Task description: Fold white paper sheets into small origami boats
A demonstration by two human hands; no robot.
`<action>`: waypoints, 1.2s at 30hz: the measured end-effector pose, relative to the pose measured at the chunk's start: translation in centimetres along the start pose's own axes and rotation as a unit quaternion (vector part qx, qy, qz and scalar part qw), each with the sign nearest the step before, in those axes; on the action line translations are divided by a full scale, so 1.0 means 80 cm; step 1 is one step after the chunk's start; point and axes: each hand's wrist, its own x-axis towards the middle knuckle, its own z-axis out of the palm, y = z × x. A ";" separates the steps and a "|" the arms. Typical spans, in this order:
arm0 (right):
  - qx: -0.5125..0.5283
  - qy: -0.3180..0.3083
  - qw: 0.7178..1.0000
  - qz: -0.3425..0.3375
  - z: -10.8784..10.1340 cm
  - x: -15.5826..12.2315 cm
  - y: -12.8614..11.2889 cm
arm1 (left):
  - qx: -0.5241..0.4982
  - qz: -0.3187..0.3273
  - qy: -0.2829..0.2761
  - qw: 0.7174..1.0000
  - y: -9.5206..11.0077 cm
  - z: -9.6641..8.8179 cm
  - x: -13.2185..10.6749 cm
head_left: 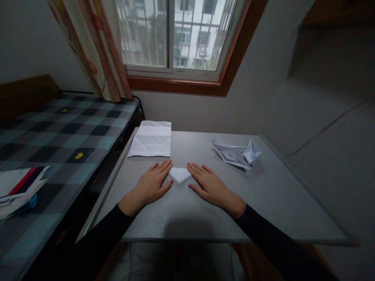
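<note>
A small white folded paper triangle (179, 175) lies on the grey table (263, 203), pointing toward me. My left hand (152, 183) rests flat on the table just left of it, fingers stretched out and together. My right hand (208, 183) lies flat just right of it, fingers extended. Both hands flank the paper; their fingertips are at its edges, and neither grips it. Black sleeves cover both forearms.
A creased white sheet (150, 139) lies at the table's far left corner. A pile of folded white paper pieces (236, 153) sits at the far right. A bed with a checked cover (58, 136) stands left, with folded items (17, 187). A window (175, 35) and curtain are behind.
</note>
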 end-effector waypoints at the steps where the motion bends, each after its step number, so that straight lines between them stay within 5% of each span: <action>1: 0.004 0.007 1.000 0.000 -0.002 0.002 0.000 | -0.005 0.001 0.008 1.000 0.000 -0.001 0.001; 10: 0.046 0.091 0.995 -0.017 0.000 0.033 0.015 | -0.045 -0.007 0.059 0.997 0.005 -0.013 0.027; 15: 0.082 0.147 0.986 0.012 0.009 0.057 0.022 | -0.113 -0.070 0.099 0.986 0.003 -0.010 0.041; 22: 0.145 0.220 0.964 0.044 0.014 0.078 0.037 | -0.324 -0.153 0.128 0.925 -0.009 0.000 0.072; 29: 0.198 0.209 0.956 -0.059 0.004 0.089 0.043 | -0.497 -0.182 0.178 0.830 -0.023 0.004 0.099; 36: 0.196 0.154 0.962 -0.114 -0.006 0.085 0.036 | -0.515 -0.200 0.159 0.818 -0.021 0.010 0.092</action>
